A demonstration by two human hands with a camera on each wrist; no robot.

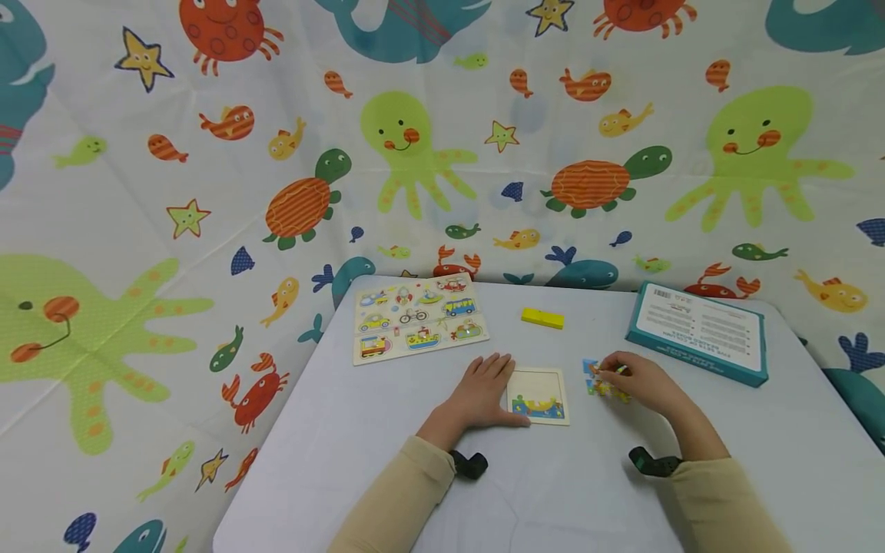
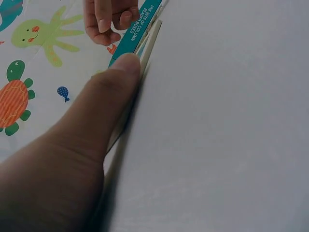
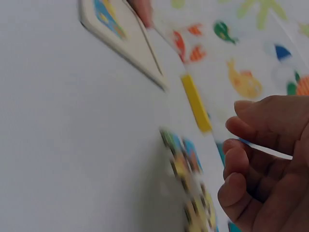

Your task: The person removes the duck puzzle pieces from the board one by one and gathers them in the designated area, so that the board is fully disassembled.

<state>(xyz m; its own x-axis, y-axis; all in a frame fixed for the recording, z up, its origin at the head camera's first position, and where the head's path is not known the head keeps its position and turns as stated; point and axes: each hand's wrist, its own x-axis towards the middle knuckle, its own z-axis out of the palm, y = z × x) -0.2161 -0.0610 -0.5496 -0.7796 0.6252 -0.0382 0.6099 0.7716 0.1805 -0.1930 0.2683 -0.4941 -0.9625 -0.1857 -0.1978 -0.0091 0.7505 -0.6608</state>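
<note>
A small wooden puzzle frame (image 1: 538, 396) lies on the grey table (image 1: 387, 461), with a blue and yellow picture along its lower part. My left hand (image 1: 482, 393) rests flat beside it, fingers straight. Its thumb (image 2: 113, 92) lies against the frame's left edge (image 2: 150, 46). Just right of the frame, my right hand (image 1: 634, 378) hovers over several loose colourful puzzle pieces (image 1: 596, 384). Those fingers (image 3: 251, 164) are curled and pinch a thin puzzle piece (image 3: 268, 150) above the blurred pieces (image 3: 186, 169) on the table.
A vehicle peg puzzle board (image 1: 417, 316) lies at the back left. A yellow block (image 1: 542, 317) sits behind the frame, and a teal box (image 1: 700, 330) lies at the right rear. A sea-creature cloth (image 1: 207, 192) hangs around the table.
</note>
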